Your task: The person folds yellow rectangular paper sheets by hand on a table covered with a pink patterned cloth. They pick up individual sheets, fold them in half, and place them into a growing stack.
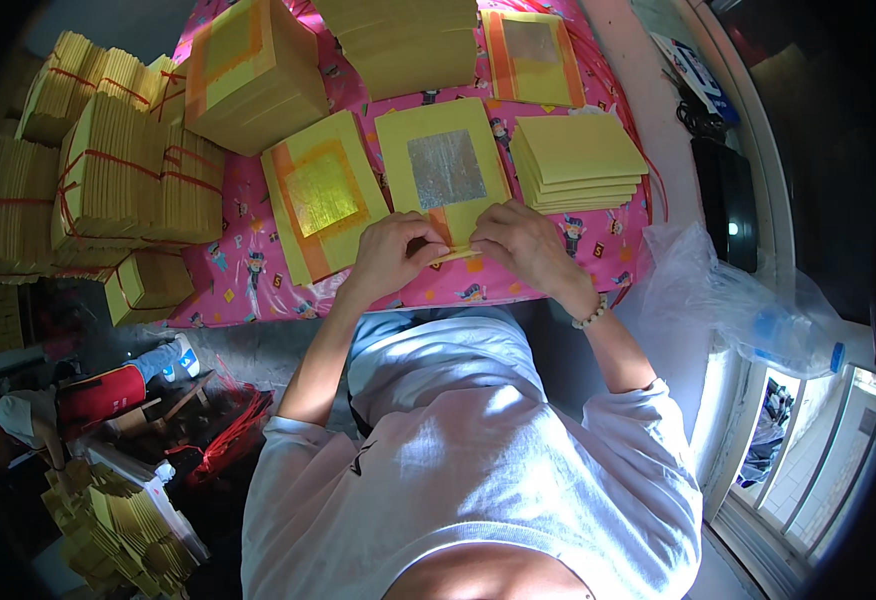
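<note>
A yellow paper sheet with a silver foil square (446, 168) lies on the table in front of me, an orange band showing below the foil. Its near edge is curled up into a narrow fold, pinched between my left hand (394, 256) and my right hand (526, 245). Both hands are closed, thumbs and fingers pressed together on the fold; a beaded bracelet circles my right wrist. Beside my left hand rests a stack of yellow sheets with a gold foil square (323, 190) framed in orange. To the right of my right hand sits a pile of folded yellow paper (580, 160).
Tall yellow paper stacks (258, 75) stand at the back of the pink patterned tablecloth (248, 215). Bundles tied with red string (108, 185) are heaped at left. A clear plastic bag (708, 285) and a bottle (793, 345) are at right. Another person (33, 415) is at lower left.
</note>
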Motion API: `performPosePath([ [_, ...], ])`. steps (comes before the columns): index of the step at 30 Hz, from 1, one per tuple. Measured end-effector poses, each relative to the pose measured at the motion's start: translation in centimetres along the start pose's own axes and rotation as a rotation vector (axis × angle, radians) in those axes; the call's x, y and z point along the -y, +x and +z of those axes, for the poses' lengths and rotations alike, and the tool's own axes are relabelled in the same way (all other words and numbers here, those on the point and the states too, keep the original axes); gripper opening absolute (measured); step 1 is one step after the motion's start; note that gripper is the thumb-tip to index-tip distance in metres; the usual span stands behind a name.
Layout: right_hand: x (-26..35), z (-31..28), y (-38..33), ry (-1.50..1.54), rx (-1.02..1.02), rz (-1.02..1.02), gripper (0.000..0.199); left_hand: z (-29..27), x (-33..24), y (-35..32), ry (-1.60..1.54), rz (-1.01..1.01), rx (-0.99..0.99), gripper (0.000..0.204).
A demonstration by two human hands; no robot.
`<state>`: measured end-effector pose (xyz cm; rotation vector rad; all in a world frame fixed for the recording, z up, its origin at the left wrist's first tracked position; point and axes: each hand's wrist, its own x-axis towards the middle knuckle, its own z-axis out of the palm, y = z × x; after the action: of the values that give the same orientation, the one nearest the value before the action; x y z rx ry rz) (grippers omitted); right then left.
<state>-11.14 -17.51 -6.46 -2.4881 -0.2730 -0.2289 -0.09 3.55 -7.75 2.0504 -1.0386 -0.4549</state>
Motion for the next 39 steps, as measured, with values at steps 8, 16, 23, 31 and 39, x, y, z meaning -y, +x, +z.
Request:
performPosePath([
  [8, -0.2, 0.2, -0.1, 0.021, -0.002, 0.017, 0.008, 0.0, 0.1, 0.1, -0.042, -0.037, 0.024, 0.015],
  [16, 0.8, -0.2, 0.6, -0.141, 0.039, 0.002, 0.010, -0.2, -0.2, 0.4, -0.048, 0.047, 0.030, 0.022],
  [23, 2.3, -1.0, 2.4, -0.178, -0.185, -0.147, 0.018, 1.1, -1.8, 0.9, 0.247, 0.123, -0.097, 0.035],
  [31, 3.6, 0.5, 1.8, 0.414, -0.540, 0.246, 0.057, -2.5, -2.4, 0.8, -0.179, 0.006, -0.341, 0.031],
  [39, 0.8, 1.9, 3.3, 0.997, -0.281, 0.231, 0.098, -2.7, -2.0, -0.7, -0.736, 0.091, -0.138, 0.041],
])
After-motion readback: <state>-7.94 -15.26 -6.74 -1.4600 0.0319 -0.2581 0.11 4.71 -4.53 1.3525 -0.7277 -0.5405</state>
